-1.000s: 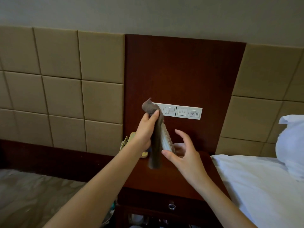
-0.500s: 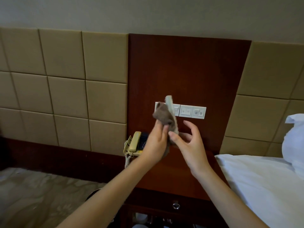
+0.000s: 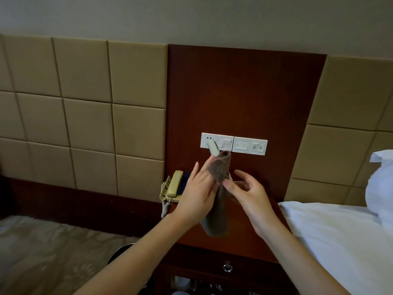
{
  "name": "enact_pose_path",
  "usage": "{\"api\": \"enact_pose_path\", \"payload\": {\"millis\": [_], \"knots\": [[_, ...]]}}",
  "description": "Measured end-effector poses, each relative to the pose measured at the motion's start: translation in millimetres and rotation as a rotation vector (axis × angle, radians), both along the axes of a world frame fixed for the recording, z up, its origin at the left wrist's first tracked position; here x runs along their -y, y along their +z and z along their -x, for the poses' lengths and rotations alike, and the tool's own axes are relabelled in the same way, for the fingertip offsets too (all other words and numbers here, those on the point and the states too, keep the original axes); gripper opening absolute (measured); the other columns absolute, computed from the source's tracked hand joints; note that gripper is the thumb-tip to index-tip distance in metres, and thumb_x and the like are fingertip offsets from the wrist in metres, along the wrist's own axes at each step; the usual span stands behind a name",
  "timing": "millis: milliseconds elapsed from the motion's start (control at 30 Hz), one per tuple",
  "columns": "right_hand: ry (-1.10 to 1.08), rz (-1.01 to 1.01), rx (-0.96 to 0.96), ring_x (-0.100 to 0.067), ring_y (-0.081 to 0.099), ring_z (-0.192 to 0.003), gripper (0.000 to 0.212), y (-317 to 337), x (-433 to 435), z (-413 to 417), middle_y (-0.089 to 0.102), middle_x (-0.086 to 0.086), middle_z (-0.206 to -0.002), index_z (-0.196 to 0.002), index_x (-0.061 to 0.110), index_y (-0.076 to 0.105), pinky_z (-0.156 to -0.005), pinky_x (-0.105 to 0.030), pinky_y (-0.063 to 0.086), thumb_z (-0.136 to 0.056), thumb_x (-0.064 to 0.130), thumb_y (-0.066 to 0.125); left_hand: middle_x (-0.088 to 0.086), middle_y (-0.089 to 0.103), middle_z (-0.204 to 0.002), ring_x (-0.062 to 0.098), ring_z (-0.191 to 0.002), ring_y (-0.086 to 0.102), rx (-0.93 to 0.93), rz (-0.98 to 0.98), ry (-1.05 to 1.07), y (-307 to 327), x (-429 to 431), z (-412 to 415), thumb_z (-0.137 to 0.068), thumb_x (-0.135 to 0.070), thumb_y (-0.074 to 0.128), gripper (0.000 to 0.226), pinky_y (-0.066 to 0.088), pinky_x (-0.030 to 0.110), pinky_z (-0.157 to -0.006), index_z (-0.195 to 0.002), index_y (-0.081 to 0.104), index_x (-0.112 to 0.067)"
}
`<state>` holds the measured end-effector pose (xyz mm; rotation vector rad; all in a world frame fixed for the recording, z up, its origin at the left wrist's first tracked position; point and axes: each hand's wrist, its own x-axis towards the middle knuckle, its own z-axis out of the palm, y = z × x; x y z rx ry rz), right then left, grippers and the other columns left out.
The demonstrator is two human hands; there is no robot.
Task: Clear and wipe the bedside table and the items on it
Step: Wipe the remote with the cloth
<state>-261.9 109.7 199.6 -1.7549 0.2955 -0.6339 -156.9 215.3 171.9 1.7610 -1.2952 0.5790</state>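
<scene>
Held item: remote control [image 3: 213, 148], lifted clear of the bedside table [image 3: 251, 241], above the middle of its surface.
Long axis: near upright, with the top end leaning left; only this pale end shows above the cloth [image 3: 220, 169].
Cloth: wrapped round the remote's middle, its tail hanging toward the surface.
Left hand [image 3: 197, 194]: grips the cloth against the remote from the left, high on the body.
Right hand [image 3: 251, 194]: thumb and a finger pinch the lower end, other fingers loosely spread; the exact contact is hidden by cloth.
Coming move (judged): a stroke along the long axis toward the bare top end, with the right hand as anchor.
Telephone [image 3: 173, 186]: rear-left corner, apart from both hands.
</scene>
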Motion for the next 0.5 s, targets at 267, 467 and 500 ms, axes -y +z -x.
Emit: {"api": "enact_pose_path", "payload": {"millis": [267, 467, 500], "knots": [[0.011, 0.064, -0.031, -0.011, 0.059, -0.104, 0.070, -13.0, -13.0, -3.0, 0.060, 0.005, -0.110, -0.142, 0.024, 0.039, -0.091, -0.031, 0.051, -0.081, 0.038, 0.071, 0.004, 0.035, -0.151, 0.014, -0.145, 0.014, -0.029, -0.088, 0.213, 30.2, -1.6, -43.4, -0.099, -0.009, 0.032, 0.041, 0.003, 0.037, -0.118, -0.139, 0.043, -0.008], [0.064, 0.162, -0.006, 0.001, 0.055, -0.099, 0.066, -12.0, -29.2, 6.4, 0.053, 0.018, -0.110, -0.140, 0.031, 0.037, -0.067, -0.008, 0.047, -0.083, 0.036, 0.070, 0.004, 0.064, -0.108, 0.022, -0.110, 0.058, -0.741, 0.286, -0.064, 65.4, -2.9, -39.7, -0.103, -0.023, 0.034, 0.028, 0.046, 0.036, -0.097, -0.114, 0.058, -0.014], [0.087, 0.170, -0.007, 0.001, 0.055, -0.101, 0.067, -11.3, -31.3, 7.7, 0.053, 0.017, -0.111, -0.140, 0.033, 0.036, -0.069, -0.008, 0.047, -0.082, 0.036, 0.070, 0.005, 0.065, -0.103, 0.021, -0.102, 0.061, -0.824, 0.336, -0.122, 71.9, -4.1, -38.2, -0.103, -0.025, 0.035, 0.030, 0.048, 0.033, -0.091, -0.112, 0.060, -0.011]]}}
